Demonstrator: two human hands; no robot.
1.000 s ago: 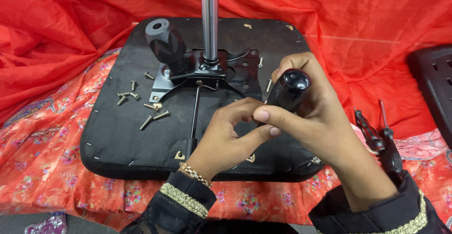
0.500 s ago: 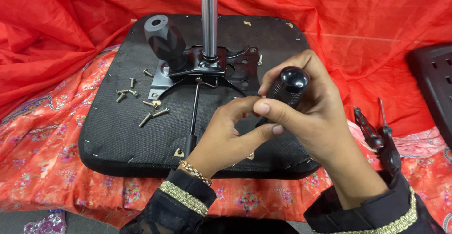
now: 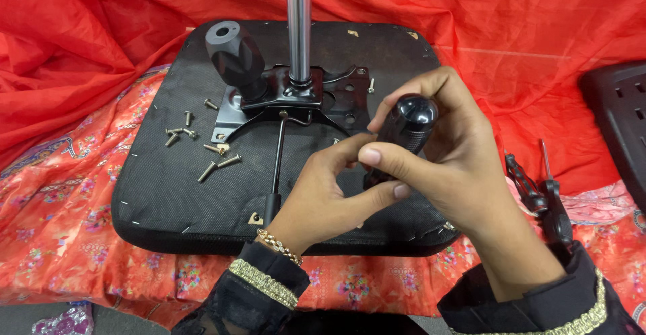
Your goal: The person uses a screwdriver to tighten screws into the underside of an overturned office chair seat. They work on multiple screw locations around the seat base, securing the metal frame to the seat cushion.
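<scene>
Black ribbed tool handle (image 3: 408, 129) sits clenched in our right hand (image 3: 457, 166) above the upturned black seat base (image 3: 155, 193), while our left hand (image 3: 330, 193) curls around its lower end, loose screws (image 3: 202, 150) lying well apart to the left

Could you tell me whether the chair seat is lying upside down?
Upside down: the seat pad shows its stapled underside, with the mounting plate facing up.

No packages, labels, signs (or screens) are visible.
</scene>
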